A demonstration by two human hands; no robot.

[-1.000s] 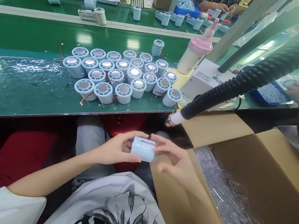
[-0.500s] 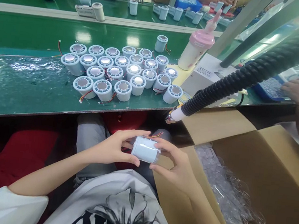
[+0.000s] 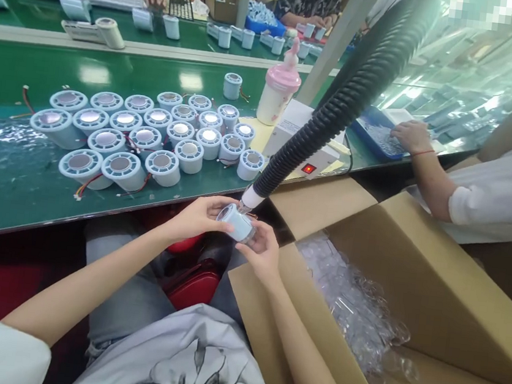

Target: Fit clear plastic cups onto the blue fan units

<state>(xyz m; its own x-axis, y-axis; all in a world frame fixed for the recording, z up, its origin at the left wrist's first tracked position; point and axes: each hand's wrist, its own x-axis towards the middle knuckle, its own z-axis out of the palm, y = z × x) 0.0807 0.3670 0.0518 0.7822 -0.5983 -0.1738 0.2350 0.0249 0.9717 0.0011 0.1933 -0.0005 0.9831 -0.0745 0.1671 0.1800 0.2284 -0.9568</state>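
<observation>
left hand [image 3: 195, 217]: your fingers grip pale-blue cylinder housing [image 3: 236, 222]
right hand [image 3: 260, 255]: fingers grip its lower end
hose nozzle [image 3: 250, 198]: touching housing top

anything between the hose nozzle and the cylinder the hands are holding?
Nothing visible. The left hand and right hand hold the pale blue cylinder at its sides, open end tilted up toward the white nozzle of the black hose, which sits right at that end. Fingers stay off the opening.

A factory assembly line: green conveyor belt [image 3: 16, 189]; rows of identical housings [image 3: 151, 137].
</observation>
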